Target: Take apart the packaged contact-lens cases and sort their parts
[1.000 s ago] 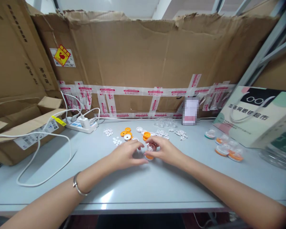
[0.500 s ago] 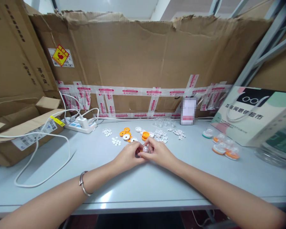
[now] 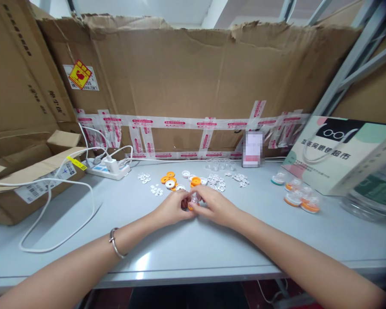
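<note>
The left hand [image 3: 171, 209] and the right hand [image 3: 215, 207] meet over the middle of the grey counter [image 3: 193, 253]. Both are closed with their fingertips around one small round case of clear plastic with an orange base [image 3: 191, 203], held low; I cannot tell if it touches the counter. Just behind it lie loose orange and white plastic rings [image 3: 170, 180] and small white plastic pieces [image 3: 216, 182], and well to the right a group of similar clear cases [image 3: 297, 196] sits beside a printed paper bag [image 3: 337, 150].

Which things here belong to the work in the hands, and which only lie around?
In hand: left hand, right hand, small clear piece, orange and white rings, small white parts.
Lying about: power strip, white cable, cardboard box, paper bag, water bottle.
</note>
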### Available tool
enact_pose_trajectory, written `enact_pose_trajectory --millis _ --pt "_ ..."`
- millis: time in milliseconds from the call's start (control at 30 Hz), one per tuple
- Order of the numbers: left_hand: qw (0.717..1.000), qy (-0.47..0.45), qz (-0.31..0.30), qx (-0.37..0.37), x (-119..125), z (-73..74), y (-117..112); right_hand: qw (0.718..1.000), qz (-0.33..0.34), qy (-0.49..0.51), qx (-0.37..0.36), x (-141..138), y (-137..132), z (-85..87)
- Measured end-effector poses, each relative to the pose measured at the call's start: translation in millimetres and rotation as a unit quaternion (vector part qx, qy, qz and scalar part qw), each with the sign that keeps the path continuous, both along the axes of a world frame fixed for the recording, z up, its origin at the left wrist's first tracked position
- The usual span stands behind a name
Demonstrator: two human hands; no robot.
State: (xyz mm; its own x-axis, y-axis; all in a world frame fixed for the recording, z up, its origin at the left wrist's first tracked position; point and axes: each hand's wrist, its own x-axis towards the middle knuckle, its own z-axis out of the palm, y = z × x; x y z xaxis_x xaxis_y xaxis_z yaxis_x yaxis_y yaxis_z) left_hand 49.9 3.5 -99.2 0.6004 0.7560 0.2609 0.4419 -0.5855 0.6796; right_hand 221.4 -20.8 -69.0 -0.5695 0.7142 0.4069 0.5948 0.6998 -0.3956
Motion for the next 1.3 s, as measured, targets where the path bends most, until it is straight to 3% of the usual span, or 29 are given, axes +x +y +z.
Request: enact_pose_trajectory --millis 233,400,533,700,833,1033,1167,1300 --pt "1.0 0.01 -0.007 -0.006 -3 0.8 1 0.995 -0.059 0.084 0.016 14 -3 16.4" --pt "1.0 0.021 -0.007 -0.003 -5 3.3 -1 0.964 -0.24 0.104 0.036 68 34 26.0" --pt "1.0 0.022 -0.018 -0.003 -8 3.8 -1 0.907 -0.417 -0.05 0.017 126 79 33.2" --pt "0.999 0.027 -0.03 0.007 -10 6.0 -1 0.884 -0.451 -0.113 -0.053 158 116 14.3" --pt "0.999 0.031 -0.034 0.018 -11 7.9 -1 0.867 -0.477 -0.117 -0.082 161 132 -3.1" --pt "0.999 0.031 -0.037 0.017 -12 6.5 0 0.875 -0.467 -0.078 -0.103 156 144 -14.8" --pt "0.999 0.028 -0.04 0.011 -12 6.6 0 0.888 -0.446 -0.048 -0.104 150 144 -16.1" --pt "0.999 0.027 -0.04 0.004 -12 7.5 -1 0.896 -0.441 -0.025 -0.039 133 128 -1.4"
